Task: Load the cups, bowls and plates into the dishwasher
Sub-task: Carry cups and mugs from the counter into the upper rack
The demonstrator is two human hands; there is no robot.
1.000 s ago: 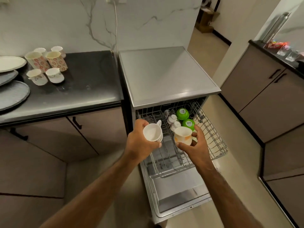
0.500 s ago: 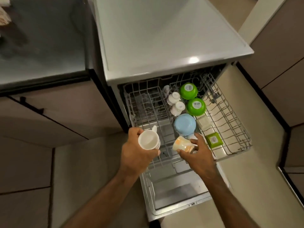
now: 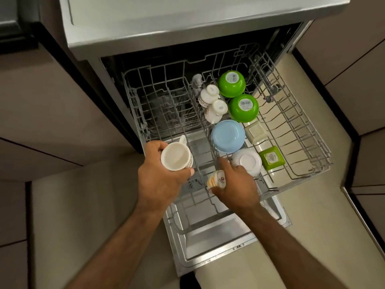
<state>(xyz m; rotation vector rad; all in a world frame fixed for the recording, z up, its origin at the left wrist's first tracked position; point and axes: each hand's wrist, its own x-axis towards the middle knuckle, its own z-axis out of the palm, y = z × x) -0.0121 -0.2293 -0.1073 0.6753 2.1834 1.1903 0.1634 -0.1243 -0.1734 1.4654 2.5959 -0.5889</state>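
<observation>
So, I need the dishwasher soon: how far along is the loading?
Partly done. In the upper rack sit two green bowls, a blue bowl, a white bowl, two small square dishes and two upturned cups. In hand: the left hand holds a white cup; the right hand lowers an orange-patterned cup in. The rack's left half is bare; no plates are visible inside.
</observation>
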